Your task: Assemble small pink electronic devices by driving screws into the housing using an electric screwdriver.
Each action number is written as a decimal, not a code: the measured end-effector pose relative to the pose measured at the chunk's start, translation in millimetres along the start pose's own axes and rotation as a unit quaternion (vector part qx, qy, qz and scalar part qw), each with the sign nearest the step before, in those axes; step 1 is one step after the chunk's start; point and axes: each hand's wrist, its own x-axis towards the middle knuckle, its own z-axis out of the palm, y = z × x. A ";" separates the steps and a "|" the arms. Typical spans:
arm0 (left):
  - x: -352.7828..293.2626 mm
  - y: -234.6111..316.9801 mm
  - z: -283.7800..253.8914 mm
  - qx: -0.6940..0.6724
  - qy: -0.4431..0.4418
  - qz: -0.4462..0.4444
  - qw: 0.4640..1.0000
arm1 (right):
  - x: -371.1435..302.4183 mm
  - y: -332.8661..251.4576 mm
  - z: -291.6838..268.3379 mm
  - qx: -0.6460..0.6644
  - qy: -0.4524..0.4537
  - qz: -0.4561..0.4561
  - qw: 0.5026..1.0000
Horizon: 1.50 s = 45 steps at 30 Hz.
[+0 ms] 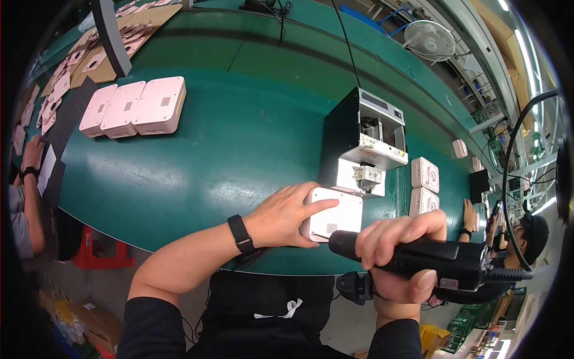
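Observation:
My left hand (286,214) grips a pale pink, box-shaped plastic housing (347,210) by its left side, the index finger lying across the top. The housing rests on the green bench, with a small vent grille and corner holes facing up. My right hand (402,236) is wrapped round a black corded electric screwdriver (445,258), held nearly level. Its thin bit reaches the housing's near-left corner; whether it sits in a hole I cannot tell. Just beyond the housing stands a black and silver screw feeder (341,140).
Three similar housings (156,106) stand side by side at the far left. Two more housings (425,175) are right of the feeder. Loose pink panels (95,61) lie on cardboard at the far left. Co-workers' hands (33,152) show at both sides. A black cable (507,167) hangs at right.

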 end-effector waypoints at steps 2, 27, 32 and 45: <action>-2.5 -1.2 -1.0 0.009 0.003 -0.003 1.000 | -6.5 9.3 -3.3 0.056 -0.021 0.010 0.998; -1.1 -3.2 10.0 -0.005 0.045 0.008 0.999 | 10.5 33.8 -10.3 0.000 -0.211 -0.114 0.971; -1.6 -1.6 6.9 -0.005 0.043 0.012 0.999 | 9.5 34.9 -10.4 -0.005 -0.219 -0.112 0.969; 0.7 2.7 1.7 0.000 0.015 -0.002 1.000 | -3.0 3.8 -28.6 0.004 -0.166 -0.197 0.966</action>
